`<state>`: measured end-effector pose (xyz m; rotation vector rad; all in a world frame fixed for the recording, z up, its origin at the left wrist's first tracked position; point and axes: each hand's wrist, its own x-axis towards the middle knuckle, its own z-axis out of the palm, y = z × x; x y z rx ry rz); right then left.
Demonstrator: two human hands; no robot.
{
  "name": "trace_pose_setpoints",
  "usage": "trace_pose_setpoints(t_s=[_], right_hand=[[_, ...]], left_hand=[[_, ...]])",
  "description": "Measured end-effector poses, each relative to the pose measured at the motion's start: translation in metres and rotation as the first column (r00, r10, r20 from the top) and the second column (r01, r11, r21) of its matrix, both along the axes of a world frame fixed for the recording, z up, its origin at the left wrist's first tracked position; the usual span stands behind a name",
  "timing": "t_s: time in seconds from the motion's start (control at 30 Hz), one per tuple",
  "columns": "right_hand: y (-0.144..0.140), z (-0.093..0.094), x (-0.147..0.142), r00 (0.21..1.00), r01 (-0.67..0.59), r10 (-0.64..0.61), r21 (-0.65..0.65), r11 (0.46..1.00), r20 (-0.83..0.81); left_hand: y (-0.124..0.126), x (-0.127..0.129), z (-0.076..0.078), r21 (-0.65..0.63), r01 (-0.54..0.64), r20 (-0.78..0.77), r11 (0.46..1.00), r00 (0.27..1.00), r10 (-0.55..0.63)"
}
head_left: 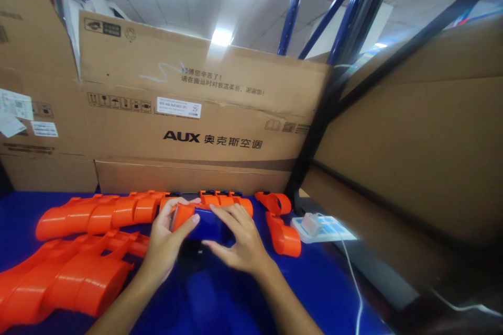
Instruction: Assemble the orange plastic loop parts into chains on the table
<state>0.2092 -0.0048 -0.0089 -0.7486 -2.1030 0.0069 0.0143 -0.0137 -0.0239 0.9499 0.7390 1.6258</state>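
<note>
Orange part (183,214) half-hidden between hands (204,243)

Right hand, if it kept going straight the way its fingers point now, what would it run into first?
The right hand points up-left over a dark blue part; the small orange piece held by the left hand likely comes first, though depth is unclear.

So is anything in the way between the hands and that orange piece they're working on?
Nothing visible. The left hand already grips the small orange piece, and the right hand rests on the dark blue part beside it. The other orange parts lie off to the sides.
</note>
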Motion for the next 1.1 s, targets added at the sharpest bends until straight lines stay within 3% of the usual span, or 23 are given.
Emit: trace_pose_setpoints(t_s=[0.07,0.13,0.23,0.27,0.33,0.4,0.43,0.47,0.53,0.67,0.77,0.87,0.97,1.03,1.1], right_hand=[[-0.001,0.001,0.0,0.999,-0.004,0.002,-0.033,0.999,-0.034],[-0.002,0.004,0.001,0.995,-0.019,0.01,-0.088,0.996,-0.103],[-0.002,0.009,0.003,0.966,-0.129,0.069,-0.234,0.964,-0.25],[-0.002,0.009,0.004,0.951,-0.193,0.1,-0.309,0.931,-0.293],[-0.001,0.008,0.004,0.931,-0.307,0.149,-0.488,0.817,-0.334],[-0.001,0.003,0.002,0.932,-0.333,0.146,-0.622,0.709,-0.332],[-0.001,0.001,0.001,0.937,-0.319,0.127,-0.649,0.691,-0.326],[-0.001,0.0,0.0,0.94,-0.303,0.11,-0.646,0.701,-0.322],[-0.002,0.0,-0.001,0.944,-0.276,0.106,-0.57,0.774,-0.312],[-0.006,0.008,0.002,0.959,-0.262,0.21,-0.308,0.915,-0.19],[-0.006,0.01,0.003,0.97,-0.241,0.232,-0.153,0.958,-0.073],[-0.003,0.003,0.002,0.975,-0.199,0.195,-0.036,0.979,-0.102],[0.005,-0.004,0.004,0.961,-0.045,0.032,-0.042,0.998,-0.275],[0.013,-0.005,0.01,0.907,0.064,-0.116,-0.14,0.988,-0.404],[0.02,-0.001,0.021,0.82,0.111,-0.224,-0.237,0.965,-0.527]], left_hand=[[-0.002,0.0,0.003,0.051,-0.006,-0.041,0.999,0.999,0.008],[-0.005,-0.001,0.005,0.078,0.056,-0.025,0.995,0.998,-0.055],[-0.01,-0.003,0.004,0.115,0.137,0.034,0.984,0.989,-0.142],[-0.011,-0.003,0.003,0.128,0.158,0.024,0.979,0.986,-0.162],[-0.011,-0.004,0.0,0.144,0.192,-0.025,0.971,0.981,-0.19],[-0.01,-0.003,-0.003,0.132,0.191,-0.057,0.973,0.981,-0.185],[-0.009,-0.002,-0.004,0.112,0.164,-0.045,0.98,0.986,-0.16],[-0.008,-0.001,-0.004,0.083,0.13,-0.014,0.988,0.992,-0.129],[-0.004,0.0,-0.001,0.003,0.078,0.074,0.997,0.994,-0.078],[0.006,-0.005,0.004,-0.094,0.009,0.212,0.996,0.977,0.011],[0.013,-0.01,0.003,-0.108,-0.026,0.231,0.994,0.972,0.051],[0.016,-0.013,0.0,-0.13,0.001,0.237,0.991,0.971,0.03],[0.016,-0.013,0.0,-0.155,0.117,0.201,0.981,0.976,-0.085],[0.014,-0.013,0.001,-0.158,0.174,0.154,0.972,0.977,-0.15],[0.013,-0.013,0.001,-0.136,0.158,0.119,0.978,0.983,-0.142]])
